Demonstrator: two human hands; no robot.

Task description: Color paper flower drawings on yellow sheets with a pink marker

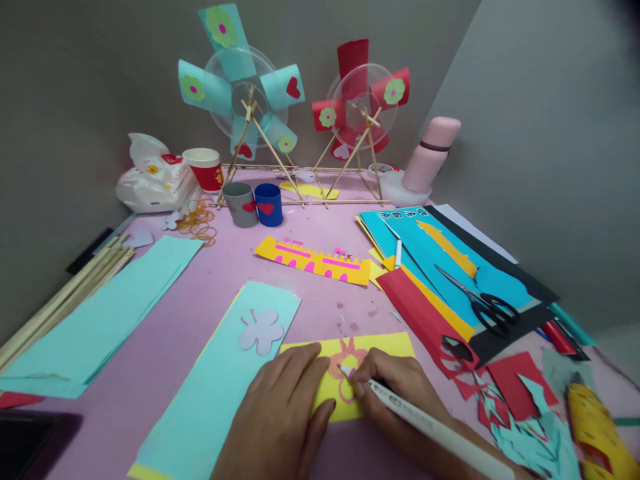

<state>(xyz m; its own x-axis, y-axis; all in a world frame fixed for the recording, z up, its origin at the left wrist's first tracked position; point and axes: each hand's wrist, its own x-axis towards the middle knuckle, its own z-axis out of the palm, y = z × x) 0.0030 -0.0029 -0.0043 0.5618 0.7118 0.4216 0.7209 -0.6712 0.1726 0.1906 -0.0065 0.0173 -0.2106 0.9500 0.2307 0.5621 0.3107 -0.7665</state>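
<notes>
A piece of yellow paper [385,343] lies near the front of the table, with a pinkish-orange flower outline [345,390] drawn on it. My right hand [400,393] is closed round a white marker [425,423], its tip on the drawing. Flat on the left part of the same paper rests my left hand [280,407], fingers stretched out. Just left of it is a light blue paper strip [200,393] carrying a lilac butterfly-shaped cutout [263,332]. Beyond the yellow paper sits an orange strip with pink shapes [315,260].
Two paper pinwheels, blue [230,63] and red [354,73], stand on stick frames at the back. Scissors [480,300] lie on coloured sheets at right, above paper scraps [530,413]. A pink bottle [433,153] leans behind. Wooden sticks [65,293] are at left.
</notes>
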